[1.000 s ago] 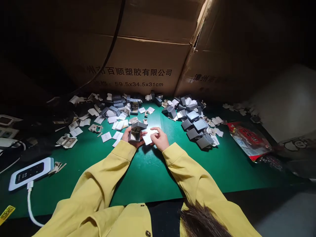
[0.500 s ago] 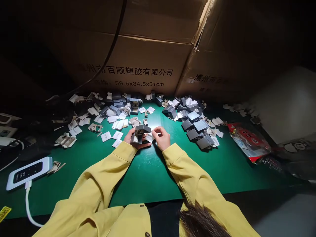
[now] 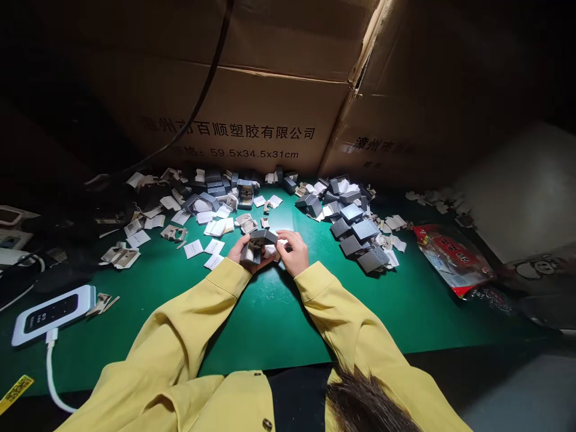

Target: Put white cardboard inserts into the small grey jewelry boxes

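My left hand (image 3: 238, 251) is closed around a small dark grey hinged box (image 3: 250, 254). The box's lid stands up, and a pale insert shows inside. To its right, my right hand (image 3: 294, 252) is pinched, fingertips close to the lid's edge and at a white paper piece (image 3: 272, 249). The lid and fingers partly cover that piece. Left of the hands lie several white printed cards (image 3: 193, 248). Just beyond the box is a crumpled cardboard insert (image 3: 246, 223).
Dark boxes pile up at the right (image 3: 365, 228) and at the back left (image 3: 216, 187), among paper scraps. A red-edged plastic bag (image 3: 454, 258) lies far right. A white device (image 3: 54, 315) with a cable sits left. Large cartons (image 3: 252, 102) wall off the back of the green table (image 3: 270, 324).
The box has shifted slightly right and its lid now sits nearer my right fingers. Less of the white paper piece shows between my hands. The piles are unchanged.
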{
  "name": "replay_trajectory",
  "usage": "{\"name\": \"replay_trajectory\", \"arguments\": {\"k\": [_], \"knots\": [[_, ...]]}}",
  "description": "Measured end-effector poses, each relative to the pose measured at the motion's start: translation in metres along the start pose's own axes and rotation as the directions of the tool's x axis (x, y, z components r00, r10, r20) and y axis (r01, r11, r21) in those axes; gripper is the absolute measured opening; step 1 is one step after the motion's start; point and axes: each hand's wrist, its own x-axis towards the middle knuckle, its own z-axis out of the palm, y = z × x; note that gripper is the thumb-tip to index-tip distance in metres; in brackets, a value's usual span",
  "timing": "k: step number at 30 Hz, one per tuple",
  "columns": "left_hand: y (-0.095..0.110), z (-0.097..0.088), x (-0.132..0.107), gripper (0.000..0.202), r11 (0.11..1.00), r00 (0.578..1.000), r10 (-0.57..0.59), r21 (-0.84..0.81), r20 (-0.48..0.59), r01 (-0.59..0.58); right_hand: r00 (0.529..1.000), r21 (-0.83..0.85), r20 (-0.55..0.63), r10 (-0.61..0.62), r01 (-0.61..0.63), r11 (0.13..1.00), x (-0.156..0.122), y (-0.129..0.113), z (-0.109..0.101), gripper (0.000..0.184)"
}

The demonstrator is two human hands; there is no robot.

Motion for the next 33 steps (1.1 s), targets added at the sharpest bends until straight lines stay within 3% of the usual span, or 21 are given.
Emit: {"name": "replay_trajectory", "arguments": {"k": [3,6,14,20,22,27,30,33], "knots": [[0.002,0.000,0.002,0.032,0.999,1.000,0.010,-0.041,-0.017,-0.011,0.987,-0.125,-0.039,-0.157,0.151,0.981,0.001,0.002,-0.002,0.016],[0.003,-0.001,0.002,0.034,0.999,1.000,0.002,-0.047,0.010,-0.001,0.974,-0.212,-0.008,-0.226,0.219,0.952,0.001,0.006,-0.002,0.014],[0.001,-0.005,0.003,0.041,0.999,0.996,-0.033,0.018,0.078,0.032,0.982,-0.336,0.095,-0.166,0.188,0.923,-0.001,0.013,-0.001,0.011],[0.005,0.000,0.001,0.040,0.999,0.998,-0.042,-0.022,0.048,0.043,0.980,-0.194,-0.136,-0.148,0.120,0.974,0.005,0.007,-0.006,0.021],[0.003,0.001,0.001,0.034,0.998,0.998,-0.037,-0.040,0.041,0.038,0.977,-0.165,-0.150,-0.154,0.129,0.978,0.006,0.003,-0.009,0.023],[-0.003,-0.001,0.004,0.029,0.996,0.999,-0.013,-0.090,0.046,0.017,0.953,-0.267,-0.092,-0.289,0.256,0.929,0.005,-0.005,-0.017,0.021],[-0.003,-0.001,0.005,0.035,0.993,0.999,-0.002,-0.116,0.052,0.008,0.926,-0.284,0.043,-0.376,0.372,0.884,0.002,-0.004,-0.016,0.015],[0.000,0.000,0.003,0.038,0.993,0.996,-0.012,-0.117,0.087,0.022,0.910,-0.301,0.176,-0.376,0.413,0.860,0.001,0.003,-0.011,0.015]]}}
